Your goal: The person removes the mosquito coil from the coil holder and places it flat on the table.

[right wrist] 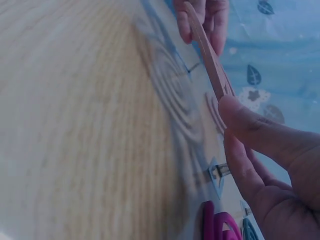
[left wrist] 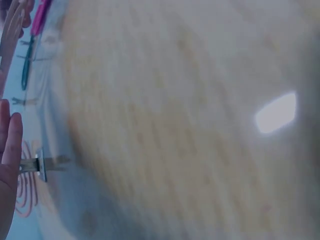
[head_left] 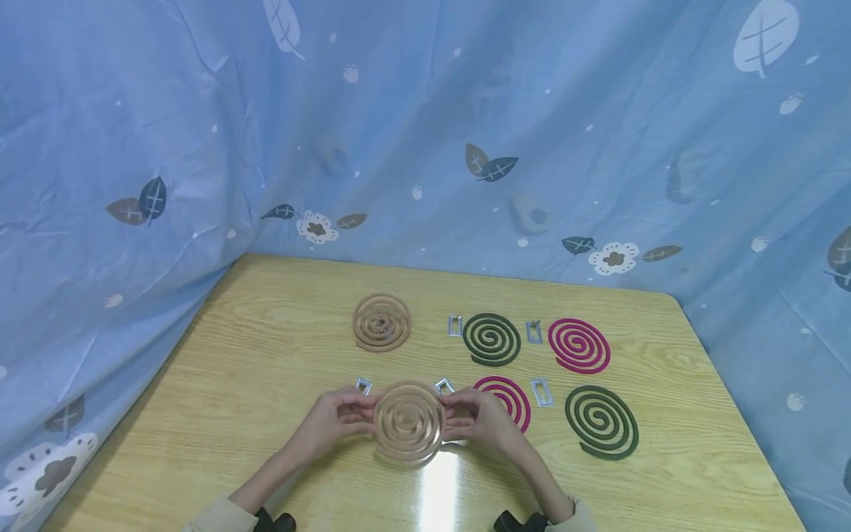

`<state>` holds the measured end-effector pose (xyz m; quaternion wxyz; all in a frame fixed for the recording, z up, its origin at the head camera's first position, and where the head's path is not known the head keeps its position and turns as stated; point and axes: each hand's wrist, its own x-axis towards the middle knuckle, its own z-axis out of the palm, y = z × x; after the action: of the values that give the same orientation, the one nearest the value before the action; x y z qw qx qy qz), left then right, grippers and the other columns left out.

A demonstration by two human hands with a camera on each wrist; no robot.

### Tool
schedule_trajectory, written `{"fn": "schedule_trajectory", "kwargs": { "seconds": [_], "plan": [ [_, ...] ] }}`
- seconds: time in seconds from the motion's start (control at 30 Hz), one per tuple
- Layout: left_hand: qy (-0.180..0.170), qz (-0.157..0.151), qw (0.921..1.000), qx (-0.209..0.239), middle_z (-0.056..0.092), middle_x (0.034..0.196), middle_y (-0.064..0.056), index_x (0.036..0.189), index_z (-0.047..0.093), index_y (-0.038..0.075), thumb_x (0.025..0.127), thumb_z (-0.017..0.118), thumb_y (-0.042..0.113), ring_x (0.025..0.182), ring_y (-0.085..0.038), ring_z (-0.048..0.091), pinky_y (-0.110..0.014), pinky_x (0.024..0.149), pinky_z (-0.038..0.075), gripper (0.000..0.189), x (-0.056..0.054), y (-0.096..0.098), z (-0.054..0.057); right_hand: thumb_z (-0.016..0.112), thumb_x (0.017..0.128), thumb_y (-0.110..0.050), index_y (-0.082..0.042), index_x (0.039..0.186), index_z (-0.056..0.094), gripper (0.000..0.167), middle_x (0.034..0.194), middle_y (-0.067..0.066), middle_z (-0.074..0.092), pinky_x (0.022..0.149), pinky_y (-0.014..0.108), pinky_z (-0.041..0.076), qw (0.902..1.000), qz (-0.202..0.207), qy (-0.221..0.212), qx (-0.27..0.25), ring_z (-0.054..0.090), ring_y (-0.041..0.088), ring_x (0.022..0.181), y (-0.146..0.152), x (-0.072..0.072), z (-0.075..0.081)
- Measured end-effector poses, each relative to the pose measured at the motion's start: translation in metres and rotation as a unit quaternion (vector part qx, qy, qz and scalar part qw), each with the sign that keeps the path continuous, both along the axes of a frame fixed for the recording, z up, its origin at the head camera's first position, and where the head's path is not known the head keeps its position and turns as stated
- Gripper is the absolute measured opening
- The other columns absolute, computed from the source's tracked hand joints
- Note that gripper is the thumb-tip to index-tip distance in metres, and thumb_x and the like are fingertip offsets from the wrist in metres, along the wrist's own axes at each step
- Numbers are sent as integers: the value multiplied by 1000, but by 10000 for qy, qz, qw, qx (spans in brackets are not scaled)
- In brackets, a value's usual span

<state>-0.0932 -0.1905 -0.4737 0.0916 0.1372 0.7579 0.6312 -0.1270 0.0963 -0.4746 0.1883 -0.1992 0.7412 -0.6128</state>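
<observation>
A tan mosquito coil (head_left: 407, 423) is held up off the table between both hands, its flat face toward the head camera. My left hand (head_left: 335, 425) holds the coil's left edge between thumb and fingers. On the opposite edge, my right hand (head_left: 488, 423) pinches it; the right wrist view shows thumb and fingertips on the thin coil (right wrist: 212, 67). Small metal coil stands lie just beyond, one stand (head_left: 363, 386) by the left fingers and another stand (head_left: 444, 386) by the right. A magenta coil (head_left: 525, 403) is partly hidden behind the right hand.
Farther back lie a second tan coil (head_left: 360, 323), a green coil (head_left: 515, 340) and another magenta coil (head_left: 605, 347). Another green coil (head_left: 634, 428) is at the right. Metal stands (head_left: 541, 392) sit among them on the wooden table (head_left: 266, 355). A blue patterned curtain (head_left: 412, 133) surrounds the table.
</observation>
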Motion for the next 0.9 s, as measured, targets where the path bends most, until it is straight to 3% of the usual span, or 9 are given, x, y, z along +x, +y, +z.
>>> {"fn": "schedule_trajectory", "kwargs": {
  "seconds": [0.27, 0.67, 0.9],
  "plan": [
    [-171, -57, 9998, 42, 57, 103, -25, 113, 59, -16, 74, 76, -4, 92, -22, 65, -29, 85, 57, 44, 1, 2, 0, 80, 69, 2, 11, 113, 63, 48, 97, 17, 65, 74, 24, 59, 9979, 186, 511, 355, 67, 24, 85, 2, 1, -5],
    [-4, -189, 9986, -500, 59, 103, -15, 120, 59, -9, 71, 80, 3, 90, -13, 63, -25, 84, 57, 54, -1, 0, -8, 82, 68, 1, 10, 110, 64, 46, 91, 16, 67, 69, 23, 60, 9960, 207, 743, 449, 67, 18, 78, 2, 0, -8],
    [-70, -256, 9986, -452, 55, 105, -16, 120, 59, -9, 68, 82, 2, 92, -14, 62, -25, 86, 56, 58, -2, 0, -8, 83, 67, -2, 9, 114, 63, 52, 97, 14, 66, 70, 24, 60, 9955, 264, 771, 490, 66, 17, 79, 1, 2, -10]
  ]
}}
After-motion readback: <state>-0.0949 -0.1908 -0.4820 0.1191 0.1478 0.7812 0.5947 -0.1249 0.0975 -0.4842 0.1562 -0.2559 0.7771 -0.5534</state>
